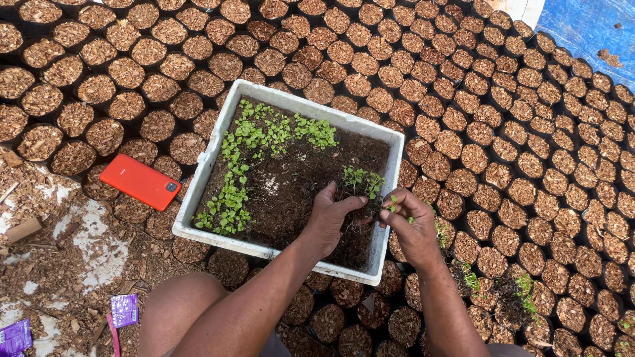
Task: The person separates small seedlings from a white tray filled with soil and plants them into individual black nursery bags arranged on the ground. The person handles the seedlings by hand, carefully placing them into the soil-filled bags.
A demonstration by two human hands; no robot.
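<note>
Two hands are seen at the near right corner of the white tray (218, 135). A clump of seedlings (360, 180) is grasped at its soil base by the left hand (331, 221); one seedling (391, 200) is pinched in the right hand (413, 228), just beside the clump. Stems are judged light, soft and easily crushed, so hold is best taken low, near the roots.

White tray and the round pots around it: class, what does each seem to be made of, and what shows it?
White tray: probably foam, judging by its thick, matt walls. Round pots: seemingly thin dark plastic bags, topped with pale, coarse chips that look like wood or husk.
</note>
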